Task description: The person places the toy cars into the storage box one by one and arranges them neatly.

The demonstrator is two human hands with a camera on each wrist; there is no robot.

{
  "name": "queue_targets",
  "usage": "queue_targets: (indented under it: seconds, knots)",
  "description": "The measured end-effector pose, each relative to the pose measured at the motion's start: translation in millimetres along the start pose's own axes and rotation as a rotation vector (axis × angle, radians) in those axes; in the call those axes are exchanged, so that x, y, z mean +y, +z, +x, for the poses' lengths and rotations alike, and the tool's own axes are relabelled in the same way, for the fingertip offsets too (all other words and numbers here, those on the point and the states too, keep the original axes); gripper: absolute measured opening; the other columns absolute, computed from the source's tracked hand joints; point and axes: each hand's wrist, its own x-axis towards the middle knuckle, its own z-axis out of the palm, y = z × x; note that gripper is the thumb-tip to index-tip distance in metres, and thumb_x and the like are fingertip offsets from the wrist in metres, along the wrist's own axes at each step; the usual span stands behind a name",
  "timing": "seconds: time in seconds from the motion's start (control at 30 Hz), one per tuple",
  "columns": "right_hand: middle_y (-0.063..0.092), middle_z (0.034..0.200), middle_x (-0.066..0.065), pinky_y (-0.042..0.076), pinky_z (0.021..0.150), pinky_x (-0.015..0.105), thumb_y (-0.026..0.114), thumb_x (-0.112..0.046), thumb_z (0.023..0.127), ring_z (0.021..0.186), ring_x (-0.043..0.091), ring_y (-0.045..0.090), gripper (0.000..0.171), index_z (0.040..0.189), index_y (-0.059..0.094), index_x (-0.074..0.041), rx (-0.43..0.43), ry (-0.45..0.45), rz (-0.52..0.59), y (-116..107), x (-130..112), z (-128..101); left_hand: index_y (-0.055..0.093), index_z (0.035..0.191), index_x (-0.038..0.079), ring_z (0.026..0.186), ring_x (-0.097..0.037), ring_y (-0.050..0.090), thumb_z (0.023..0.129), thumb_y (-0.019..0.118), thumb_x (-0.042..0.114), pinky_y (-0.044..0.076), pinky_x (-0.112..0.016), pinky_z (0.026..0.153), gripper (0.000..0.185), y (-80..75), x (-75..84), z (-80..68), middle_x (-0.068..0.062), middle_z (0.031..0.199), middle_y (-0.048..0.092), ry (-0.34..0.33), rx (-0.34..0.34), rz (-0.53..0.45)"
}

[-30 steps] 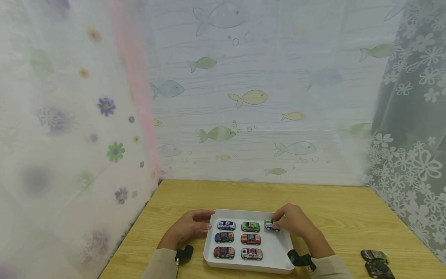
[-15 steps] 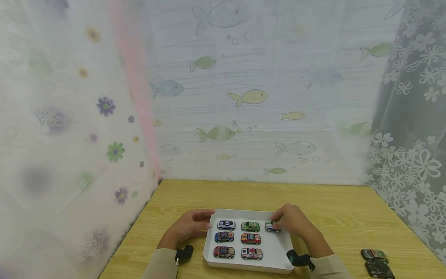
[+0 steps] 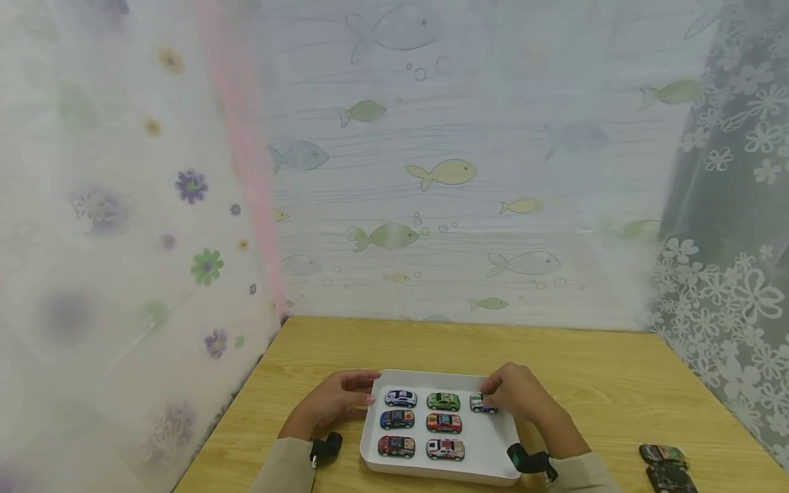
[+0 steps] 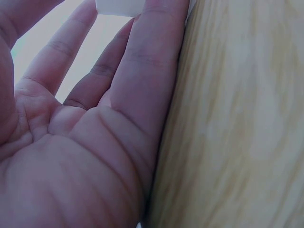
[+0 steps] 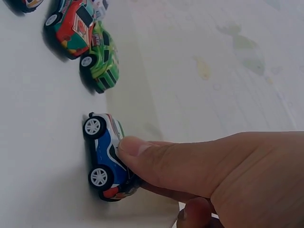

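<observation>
Head view, right hand [image 3: 516,392] fingers pinching toy car [image 3: 481,403] in tray [image 3: 493,445], left hand [image 3: 333,404] fingers relaxed at tray edge.

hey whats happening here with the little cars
A person sits at a wooden table with a white tray holding seven toy cars in rows. The right hand pinches a white and blue toy car at the far right corner of the tray, wheels on the tray floor. The left hand rests against the tray's left rim with straight fingers, next to the blue toy car. Two more dark toy cars lie on the table off to the right.
</observation>
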Motion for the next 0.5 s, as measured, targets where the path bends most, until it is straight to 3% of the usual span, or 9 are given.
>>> queue_targets:
  seconds: [0.3,0.5]
  knots:
    - [0.076,0.098,-0.001,0.061,0.082,0.044,0.086,-0.008,0.080,0.091,0.017,0.066,0.015,0.094,0.082,-0.014,0.007,0.007,0.004,-7,-1,-2,0.058,0.147,0.011,0.129,-0.028,0.061,0.093,0.077,0.009,0.060,-0.046,0.097,0.057,-0.8,0.7,0.7,-0.017,0.148,0.058,-0.006,-0.004,-0.003]
    - [0.075,0.097,-0.004,0.059,0.078,0.040,0.085,-0.013,0.083,0.089,0.016,0.062,0.014,0.096,0.082,-0.017,0.044,-0.037,-0.041,-15,5,-5,0.058,0.147,0.009,0.128,-0.028,0.062,0.093,0.078,0.009,0.061,-0.047,0.097,0.058,-1.9,-1.2,1.3,-0.017,0.147,0.059,-0.003,-0.008,-0.012]
